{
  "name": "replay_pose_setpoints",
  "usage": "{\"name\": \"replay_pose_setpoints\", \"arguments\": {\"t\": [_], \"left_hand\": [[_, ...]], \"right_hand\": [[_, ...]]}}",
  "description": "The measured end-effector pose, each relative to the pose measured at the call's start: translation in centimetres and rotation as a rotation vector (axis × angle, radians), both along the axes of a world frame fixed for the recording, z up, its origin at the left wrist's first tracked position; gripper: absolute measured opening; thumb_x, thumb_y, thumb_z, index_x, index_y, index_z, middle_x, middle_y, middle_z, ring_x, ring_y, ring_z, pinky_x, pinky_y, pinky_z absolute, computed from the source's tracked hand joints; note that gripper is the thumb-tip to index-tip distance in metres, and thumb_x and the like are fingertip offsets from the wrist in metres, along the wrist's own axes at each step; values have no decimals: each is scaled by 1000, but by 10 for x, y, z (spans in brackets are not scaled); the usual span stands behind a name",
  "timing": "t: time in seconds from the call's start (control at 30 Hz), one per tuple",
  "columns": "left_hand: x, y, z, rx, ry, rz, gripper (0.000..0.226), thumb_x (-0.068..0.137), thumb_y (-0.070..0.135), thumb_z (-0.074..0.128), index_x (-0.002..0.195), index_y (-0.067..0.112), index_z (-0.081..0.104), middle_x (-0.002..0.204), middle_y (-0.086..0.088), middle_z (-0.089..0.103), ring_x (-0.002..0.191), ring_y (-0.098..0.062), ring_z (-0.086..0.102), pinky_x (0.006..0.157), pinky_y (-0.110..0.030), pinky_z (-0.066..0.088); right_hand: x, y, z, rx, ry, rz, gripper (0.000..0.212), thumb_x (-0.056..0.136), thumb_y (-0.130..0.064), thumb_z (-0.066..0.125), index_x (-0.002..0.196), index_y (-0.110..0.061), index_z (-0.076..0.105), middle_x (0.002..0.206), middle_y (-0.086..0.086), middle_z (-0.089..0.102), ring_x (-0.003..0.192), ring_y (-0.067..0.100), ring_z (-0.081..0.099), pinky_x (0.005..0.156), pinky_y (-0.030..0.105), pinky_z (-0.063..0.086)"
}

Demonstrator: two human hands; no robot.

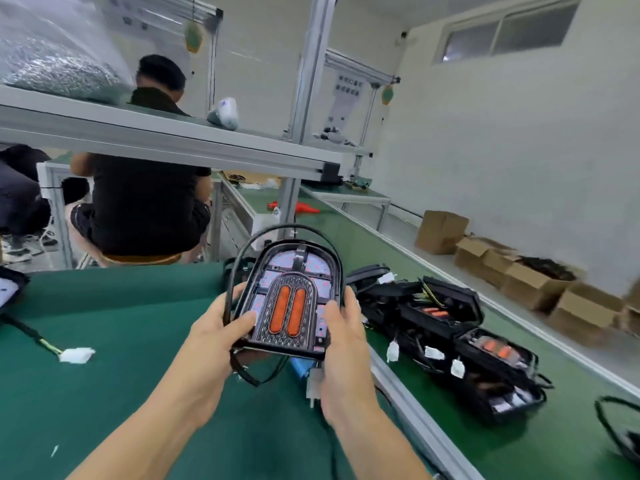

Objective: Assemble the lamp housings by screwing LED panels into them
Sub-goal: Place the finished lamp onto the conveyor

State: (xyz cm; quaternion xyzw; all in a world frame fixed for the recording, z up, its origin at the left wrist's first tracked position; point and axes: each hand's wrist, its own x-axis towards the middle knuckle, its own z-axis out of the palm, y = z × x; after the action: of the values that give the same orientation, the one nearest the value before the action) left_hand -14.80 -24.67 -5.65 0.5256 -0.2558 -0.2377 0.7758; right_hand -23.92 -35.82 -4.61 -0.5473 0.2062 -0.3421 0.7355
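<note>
Both hands hold 1 housing [294, 299] up in the air above the near edge of the green bench [104, 323]. The left hand [221, 327] grips its left side, thumb laid across the panel [289, 313] face; the right hand [341, 327] grips the right side, thumb on the lower right corner. The fingers of both are curled round the rim, so the housing is grasped from 2 sides.

It looks like a rigid black plastic shell, probably light, since thumbs and fingertips alone keep it level. The panel inside, with 2 orange strips and a patterned surround, seems the fragile part, so the outer rim is the safer place to hold, not the lit face. A black cable [242, 258] loops round the top and hangs below; it is limp and could snag.

Further right on the bench lies a row of more housings [446, 317] with white plugs [393, 351]. Beyond them, cardboard boxes [441, 232] line the floor by the wall. A seated person [145, 199] works at the next station.
</note>
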Motion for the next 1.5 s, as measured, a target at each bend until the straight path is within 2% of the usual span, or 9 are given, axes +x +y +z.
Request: {"name": "replay_pose_setpoints", "arguments": {"t": [0.2, 0.4, 0.67, 0.77, 0.9, 1.07, 1.13, 1.37, 1.5], "left_hand": [[-16, -76, 13, 40, 78, -133, 32, 96, 5, 48, 123, 20, 57, 108, -7, 71, 85, -21, 67, 66, -32, 59], [-41, -152, 28, 84, 112, -285, 29, 96, 4, 48, 118, 22, 58, 94, -1, 73, 73, -16, 68, 62, -32, 59], [-75, -207, 29, 157, 71, -428, 19, 97, 12, 51, 108, 24, 60, 102, -6, 71, 79, -17, 67, 59, -28, 54], [-85, -215, 26, 155, 66, -473, 20, 96, 14, 53, 110, 26, 61, 103, 0, 72, 85, -13, 68, 66, -27, 56], [-97, -223, 29, 218, -35, -483, 60, 93, 21, 59, 147, 27, 31, 138, 2, 52, 124, -21, 52, 106, -45, 41], [-107, -221, 20, 231, -75, -491, 80, 93, 26, 59, 151, 36, 6, 154, 8, 27, 133, -18, 38, 113, -43, 31], [-111, -220, 14, 252, -143, -503, 77, 93, 25, 57, 151, 37, 7, 154, 11, 24, 131, -14, 38, 108, -33, 31], [-128, -226, 6, 415, -748, -585, 72, 95, 5, 44, 150, 39, 14, 159, 16, 3, 145, -8, 8, 112, -23, 11], [-128, -233, 1, 587, -1121, -564, 72, 93, 2, 40, 152, 30, 11, 160, 11, -5, 145, -16, 9, 117, -37, 17]], "right_hand": [[-32, -58, 8, -41, 44, -218, 50, 105, -25, 41, 150, -39, 28, 146, -6, 47, 130, 16, 50, 112, 48, 36], [-69, -111, 16, -33, 48, -432, 51, 105, -23, 40, 153, -33, 24, 151, -10, 36, 127, 9, 41, 101, 31, 32], [-108, -167, 8, 44, 36, -651, 49, 105, -17, 38, 153, -24, 28, 147, 2, 44, 128, 25, 52, 104, 45, 45], [-114, -182, -1, 77, 60, -699, 48, 104, -16, 38, 151, -20, 31, 152, 6, 40, 134, 30, 46, 108, 49, 41], [-117, -201, -4, 114, 110, -794, 48, 103, -17, 35, 151, -17, 29, 154, 10, 37, 137, 34, 39, 110, 52, 37], [-120, -213, 1, 142, 163, -889, 52, 103, -17, 34, 154, -20, 21, 145, 9, 47, 125, 35, 51, 106, 53, 41], [-121, -216, 2, 145, 196, -912, 52, 104, -17, 33, 155, -19, 18, 134, 11, 53, 123, 39, 52, 105, 52, 41], [-119, -219, -3, 21, 385, -894, 57, 106, -16, 31, 157, -18, 5, 163, 4, 14, 146, 29, 23, 115, 49, 28], [-122, -221, -8, -165, 530, -857, 62, 101, 1, 28, 157, -14, 4, 165, -2, 1, 150, 22, 9, 119, 42, 19]]}}
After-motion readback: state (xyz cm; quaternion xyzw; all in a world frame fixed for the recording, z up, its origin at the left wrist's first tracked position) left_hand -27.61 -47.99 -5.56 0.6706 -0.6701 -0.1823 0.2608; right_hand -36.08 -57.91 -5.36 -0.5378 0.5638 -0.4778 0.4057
